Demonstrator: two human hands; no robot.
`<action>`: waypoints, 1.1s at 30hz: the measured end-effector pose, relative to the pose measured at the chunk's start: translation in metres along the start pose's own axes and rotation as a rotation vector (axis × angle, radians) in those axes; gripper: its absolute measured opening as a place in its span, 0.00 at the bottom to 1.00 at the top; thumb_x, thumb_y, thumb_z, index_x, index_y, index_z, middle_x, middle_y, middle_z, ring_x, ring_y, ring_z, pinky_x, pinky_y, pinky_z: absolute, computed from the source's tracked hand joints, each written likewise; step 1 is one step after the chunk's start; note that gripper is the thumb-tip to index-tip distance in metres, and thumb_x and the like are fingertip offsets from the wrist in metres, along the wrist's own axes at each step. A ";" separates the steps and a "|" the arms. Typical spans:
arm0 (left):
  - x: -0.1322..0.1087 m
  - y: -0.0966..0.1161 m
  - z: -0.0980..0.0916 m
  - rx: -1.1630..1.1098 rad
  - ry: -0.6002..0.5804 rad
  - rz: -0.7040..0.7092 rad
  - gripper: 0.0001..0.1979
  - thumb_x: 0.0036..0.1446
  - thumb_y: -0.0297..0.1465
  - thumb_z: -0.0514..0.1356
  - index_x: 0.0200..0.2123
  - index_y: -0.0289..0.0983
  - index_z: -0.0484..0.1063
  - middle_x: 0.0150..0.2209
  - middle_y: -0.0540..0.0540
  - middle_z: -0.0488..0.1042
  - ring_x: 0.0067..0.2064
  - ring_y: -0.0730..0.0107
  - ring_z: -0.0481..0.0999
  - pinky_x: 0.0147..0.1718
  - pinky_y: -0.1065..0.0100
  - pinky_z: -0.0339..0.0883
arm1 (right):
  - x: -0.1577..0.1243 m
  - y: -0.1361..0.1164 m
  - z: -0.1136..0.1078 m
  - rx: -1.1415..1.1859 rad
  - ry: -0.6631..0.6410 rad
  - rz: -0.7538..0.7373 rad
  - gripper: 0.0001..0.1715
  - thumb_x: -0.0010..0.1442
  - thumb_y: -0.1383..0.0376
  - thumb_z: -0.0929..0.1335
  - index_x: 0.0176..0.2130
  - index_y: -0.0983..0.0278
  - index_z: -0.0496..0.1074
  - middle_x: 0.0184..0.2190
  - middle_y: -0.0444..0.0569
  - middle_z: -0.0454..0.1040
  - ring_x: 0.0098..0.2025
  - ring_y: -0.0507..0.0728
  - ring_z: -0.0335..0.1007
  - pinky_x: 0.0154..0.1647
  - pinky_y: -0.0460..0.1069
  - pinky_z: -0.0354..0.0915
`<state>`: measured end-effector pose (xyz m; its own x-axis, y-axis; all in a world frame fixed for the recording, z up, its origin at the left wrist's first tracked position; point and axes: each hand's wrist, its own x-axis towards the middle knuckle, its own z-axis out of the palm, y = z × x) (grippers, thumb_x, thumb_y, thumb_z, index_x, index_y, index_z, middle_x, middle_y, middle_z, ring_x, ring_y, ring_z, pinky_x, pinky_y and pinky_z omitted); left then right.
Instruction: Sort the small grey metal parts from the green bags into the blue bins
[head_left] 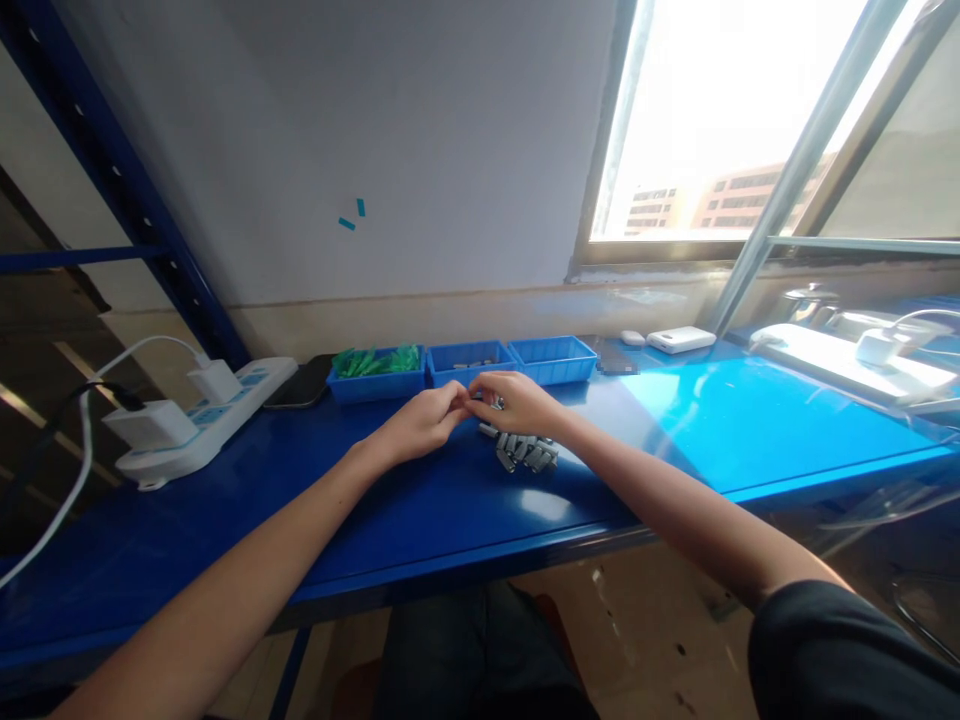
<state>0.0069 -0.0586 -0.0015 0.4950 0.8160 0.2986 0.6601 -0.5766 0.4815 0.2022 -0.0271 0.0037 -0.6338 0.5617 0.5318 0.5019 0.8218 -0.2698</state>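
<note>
My left hand and my right hand meet fingertip to fingertip over the blue table, just in front of the middle blue bin. Both are pinched closed around a small grey part that is too small to make out. A pile of several small grey cylindrical parts lies on the table directly under and right of my right hand. The left blue bin holds green plastic pieces. The right blue bin looks empty from here.
A white power strip with two plugged chargers and cables lies at the left, a dark phone beside it. White devices sit near the window. A blue shelf upright rises at left. The table's front edge runs near my lap.
</note>
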 end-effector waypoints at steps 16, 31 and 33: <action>0.003 0.003 0.008 -0.086 0.025 0.016 0.14 0.59 0.39 0.56 0.44 0.38 0.71 0.37 0.46 0.72 0.33 0.68 0.70 0.34 0.67 0.64 | 0.010 -0.004 -0.034 -0.160 0.683 -0.115 0.10 0.65 0.65 0.62 0.40 0.63 0.72 0.37 0.54 0.72 0.41 0.57 0.67 0.45 0.54 0.65; 0.005 -0.008 0.012 -0.182 0.161 -0.123 0.16 0.63 0.44 0.46 0.35 0.38 0.62 0.28 0.50 0.69 0.27 0.70 0.66 0.30 0.68 0.60 | 0.002 -0.008 -0.010 -0.117 -0.042 -0.088 0.13 0.61 0.61 0.67 0.45 0.64 0.73 0.35 0.49 0.75 0.40 0.56 0.70 0.40 0.48 0.61; 0.005 -0.009 0.013 -0.255 0.177 -0.133 0.19 0.63 0.47 0.46 0.34 0.38 0.63 0.26 0.51 0.68 0.25 0.71 0.65 0.28 0.69 0.60 | 0.002 -0.009 -0.007 -0.170 -0.020 -0.096 0.10 0.61 0.64 0.67 0.43 0.64 0.73 0.34 0.49 0.75 0.39 0.56 0.70 0.39 0.48 0.60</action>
<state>0.0110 -0.0495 -0.0148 0.2936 0.8906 0.3474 0.5386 -0.4543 0.7096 0.2008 -0.0343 0.0126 -0.6942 0.4848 0.5320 0.5300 0.8444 -0.0780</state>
